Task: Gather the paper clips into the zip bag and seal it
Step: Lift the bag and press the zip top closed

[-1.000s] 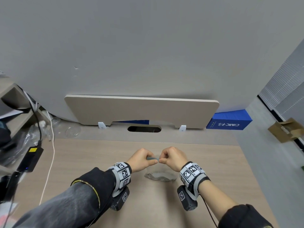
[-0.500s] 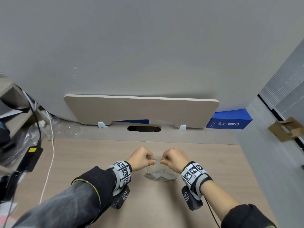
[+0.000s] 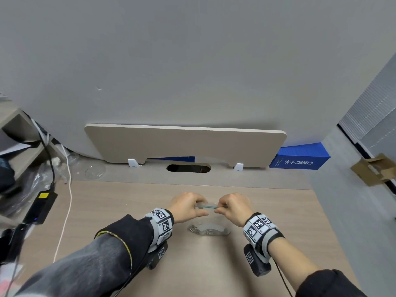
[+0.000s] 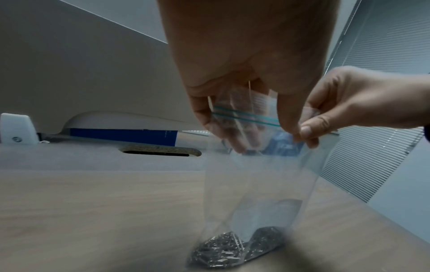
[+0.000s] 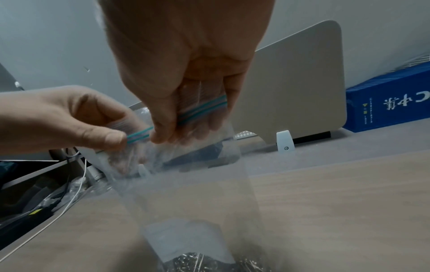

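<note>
A clear zip bag (image 3: 209,224) (image 4: 260,184) (image 5: 193,198) hangs upright above the wooden desk (image 3: 132,202), its bottom resting on the surface. A heap of silver paper clips (image 3: 206,230) (image 4: 232,248) (image 5: 193,263) lies inside at the bottom. My left hand (image 3: 188,205) (image 4: 244,114) pinches the teal zip strip (image 3: 210,207) (image 4: 246,116) (image 5: 200,110) at its left end. My right hand (image 3: 232,207) (image 5: 186,117) pinches the same strip at its right end. Both hands are held close together above the bag.
A beige divider panel (image 3: 184,144) stands at the desk's back, with a cable slot (image 3: 188,168) below it. A blue box (image 3: 300,159) sits at the back right. A black power adapter (image 3: 40,207), a white cable (image 3: 64,217) and plastic clutter lie along the left edge.
My hands have drawn slightly apart along the zip strip, so more of the teal line shows between them. The bag stays in place over the desk.
</note>
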### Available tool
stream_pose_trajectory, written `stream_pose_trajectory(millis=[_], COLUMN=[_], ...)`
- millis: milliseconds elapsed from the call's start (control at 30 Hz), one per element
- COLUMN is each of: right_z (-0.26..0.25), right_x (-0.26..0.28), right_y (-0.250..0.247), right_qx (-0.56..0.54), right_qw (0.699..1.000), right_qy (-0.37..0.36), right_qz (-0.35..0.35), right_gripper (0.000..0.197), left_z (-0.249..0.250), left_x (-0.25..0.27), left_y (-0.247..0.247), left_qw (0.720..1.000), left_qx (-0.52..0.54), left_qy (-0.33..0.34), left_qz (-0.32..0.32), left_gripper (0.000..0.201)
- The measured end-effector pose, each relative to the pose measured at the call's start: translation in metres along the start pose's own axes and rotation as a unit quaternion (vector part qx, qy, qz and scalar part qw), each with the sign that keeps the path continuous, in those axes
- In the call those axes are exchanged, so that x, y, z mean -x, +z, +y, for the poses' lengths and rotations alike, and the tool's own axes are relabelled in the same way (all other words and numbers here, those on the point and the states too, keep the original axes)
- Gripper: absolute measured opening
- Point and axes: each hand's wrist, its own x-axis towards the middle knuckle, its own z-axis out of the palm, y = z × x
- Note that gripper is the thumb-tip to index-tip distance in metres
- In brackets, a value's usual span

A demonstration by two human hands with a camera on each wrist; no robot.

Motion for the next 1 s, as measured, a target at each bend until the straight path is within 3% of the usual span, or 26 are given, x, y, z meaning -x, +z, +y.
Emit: stream_pose_trajectory(millis=[200,433,533,700,1000], right_z=[0.006,0.007,0.004,0.017,0.015], right_x=[-0.001,0.005,0.004,0.002,0.001], right_y=[0.001,0.001,0.0,-0.004,-0.005], right_qx=[-0.07,-0.044,-0.084,-0.172,-0.194], right_qw=[0.996,0.999,0.996,0.981,0.978], right_qy=[0.029,-0.002,0.014,0.091,0.074], right_qz=[-0.043,-0.006,-0.007,0.015,0.03], right_gripper=[0.024,0.023,0.02,0.016,0.013], left_z=[0.0,0.003,0.005,0.001,0.009], left_x=[-0.002,-0.004,-0.004,-0.003,-0.005], left_y=[0.0,-0.003,-0.001,-0.006,-0.013], left_qw=[0.999,1.0,0.999,1.0,0.999], left_qx=[-0.039,-0.022,-0.018,0.022,0.036], left_qy=[0.024,0.016,0.028,-0.018,-0.013], left_qz=[0.01,-0.001,-0.002,0.01,0.013], left_gripper=[0.025,0.02,0.019,0.023,0.017])
